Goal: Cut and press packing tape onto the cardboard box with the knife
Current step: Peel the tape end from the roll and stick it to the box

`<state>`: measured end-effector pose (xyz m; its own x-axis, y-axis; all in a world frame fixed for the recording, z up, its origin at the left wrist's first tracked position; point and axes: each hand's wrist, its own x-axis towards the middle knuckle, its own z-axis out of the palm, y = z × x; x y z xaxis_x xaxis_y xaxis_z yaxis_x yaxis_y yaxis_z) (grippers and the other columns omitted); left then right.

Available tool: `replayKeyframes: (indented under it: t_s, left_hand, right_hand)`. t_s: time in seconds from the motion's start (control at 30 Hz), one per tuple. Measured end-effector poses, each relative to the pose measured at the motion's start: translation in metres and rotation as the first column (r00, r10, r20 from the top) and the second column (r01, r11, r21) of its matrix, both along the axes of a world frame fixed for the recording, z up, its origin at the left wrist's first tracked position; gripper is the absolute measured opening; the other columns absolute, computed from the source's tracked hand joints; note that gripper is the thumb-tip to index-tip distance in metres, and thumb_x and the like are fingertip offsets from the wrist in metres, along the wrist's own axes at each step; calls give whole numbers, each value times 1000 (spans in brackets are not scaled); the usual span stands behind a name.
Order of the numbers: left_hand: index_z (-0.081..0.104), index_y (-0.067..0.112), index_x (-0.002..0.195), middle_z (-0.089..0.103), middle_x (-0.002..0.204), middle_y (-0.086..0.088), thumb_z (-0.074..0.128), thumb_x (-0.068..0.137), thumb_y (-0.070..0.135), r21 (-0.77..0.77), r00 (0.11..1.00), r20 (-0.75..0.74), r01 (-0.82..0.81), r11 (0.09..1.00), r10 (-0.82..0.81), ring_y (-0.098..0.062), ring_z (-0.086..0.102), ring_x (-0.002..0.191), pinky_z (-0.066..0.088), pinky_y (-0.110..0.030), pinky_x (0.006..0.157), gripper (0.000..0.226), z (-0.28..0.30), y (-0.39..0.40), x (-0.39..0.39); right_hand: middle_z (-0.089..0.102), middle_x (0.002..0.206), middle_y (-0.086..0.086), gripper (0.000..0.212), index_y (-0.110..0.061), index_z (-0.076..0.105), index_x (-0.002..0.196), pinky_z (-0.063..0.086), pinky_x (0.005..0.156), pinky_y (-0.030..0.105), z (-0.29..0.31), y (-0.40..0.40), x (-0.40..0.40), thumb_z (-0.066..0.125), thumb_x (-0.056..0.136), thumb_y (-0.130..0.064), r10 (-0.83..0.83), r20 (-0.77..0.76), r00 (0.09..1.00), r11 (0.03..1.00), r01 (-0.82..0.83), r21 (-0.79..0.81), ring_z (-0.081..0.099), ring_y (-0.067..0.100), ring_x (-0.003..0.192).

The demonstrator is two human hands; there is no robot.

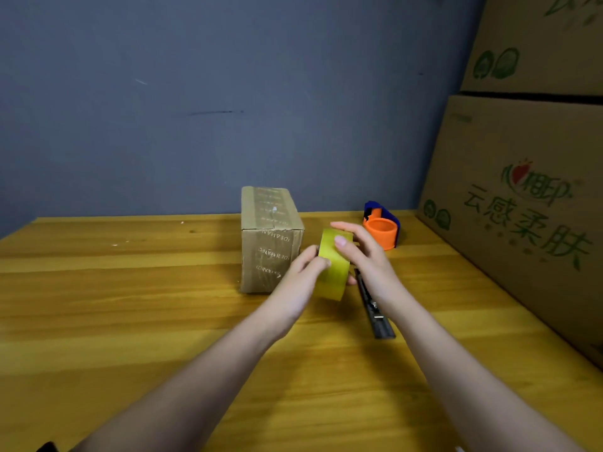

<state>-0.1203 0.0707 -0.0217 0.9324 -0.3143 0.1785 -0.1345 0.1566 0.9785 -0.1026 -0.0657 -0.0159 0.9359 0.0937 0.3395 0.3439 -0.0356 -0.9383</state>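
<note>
A person's right hand (360, 252) is gripping an upright yellow roll of packing tape (332, 265); left hand (301, 272) fingertips are pinching its face beside the small brown cardboard box (269, 239), while the dark knife (372, 308) is lying nearest the right hand.

The tape bands on the small box (270, 239) carry repeated pale lettering, seen upside down; one line reads "IDEAMAN" (the rest is too blurred). At the right, the big carton (522, 216) bears large green Chinese characters, "云感柔肤", beneath a red-heart logo whose smaller characters stay unclear.
</note>
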Motion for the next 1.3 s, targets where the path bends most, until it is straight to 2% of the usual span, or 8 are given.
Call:
replayKeyframes:
  t_s: [0.1,0.33,0.57,0.73,0.87,0.97,1.07,1.3]
  left_hand:
    - [63,20,109,71,84,-11,42,86,20,-18,999,-18,30,999,-31,-22,67,86,50,-47,89,31,-1,1,3]
    - [61,16,119,71,95,-15,44,81,18,-62,997,-43,66,996,-69,-27,66,95,48,-51,96,42,-6,6,8]
    - [59,18,114,74,87,-12,35,92,6,-49,993,-2,114,992,-114,-21,70,85,54,-37,85,35,-11,7,10]
    - [55,15,121,73,88,-16,38,83,14,-43,988,18,151,988,-150,-25,70,87,55,-36,83,41,-10,9,8]
    - [59,21,108,71,71,-13,35,81,21,-20,995,22,102,995,-101,-24,68,74,52,-38,71,36,-10,5,15]
    - [63,21,96,68,67,-13,38,80,32,-13,999,-36,28,1000,-28,-25,64,69,48,-36,65,32,-16,2,26]
    - [60,18,111,65,87,-12,53,69,48,-28,991,-131,0,1000,-3,-28,62,82,48,-36,65,52,-25,2,31]
    - [63,19,103,71,73,-1,52,68,44,-31,993,-119,14,999,-18,-20,66,70,51,-31,60,44,-32,6,35]
  right_hand:
    - [56,113,11,36,-23,58,121,42,42,18,-3,3,1,60,87,-33,-48,39,998,998,50,-48,58,8,65]
    - [51,68,7,26,-10,59,114,34,39,16,3,8,1,56,93,-24,-68,-73,995,997,71,37,41,7,43]
    - [46,58,9,31,-8,59,112,32,35,18,5,12,-1,55,92,-30,-35,-194,980,991,60,122,37,9,37]
    - [51,61,8,34,-13,61,109,35,39,20,5,13,-2,55,90,-40,-58,-235,970,992,83,100,43,12,41]
    - [62,82,5,32,-12,63,104,45,61,26,6,15,-4,53,92,-39,-147,-190,971,983,164,77,57,19,72]
    - [58,70,2,26,-11,60,104,41,46,20,10,20,-12,50,94,-32,-145,-163,976,979,166,123,50,18,57]
    - [58,74,1,25,-8,59,107,39,40,17,10,23,-13,49,95,-28,-164,-137,977,972,184,147,50,15,52]
    - [58,93,8,23,-9,62,107,35,33,18,1,26,-5,51,95,-26,-202,-127,971,963,220,154,53,4,48]
